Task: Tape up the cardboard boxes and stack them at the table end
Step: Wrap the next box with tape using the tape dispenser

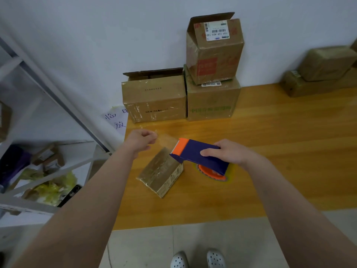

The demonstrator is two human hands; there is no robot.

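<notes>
right hand [229,152] grips tape dispenser [195,153]; left hand [142,140] pinches tape strip [167,141]; small box [161,172] just below both.

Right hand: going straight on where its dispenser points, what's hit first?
Probably the left hand, pinching the clear tape pulled from the tape dispenser. The small box seems below that line; depth unclear.

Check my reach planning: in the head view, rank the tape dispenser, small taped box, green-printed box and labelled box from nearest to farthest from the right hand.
1. tape dispenser, gripped in the right hand.
2. small taped box, just left.
3. green-printed box, by the wall.
4. labelled box, stacked on it.
</notes>
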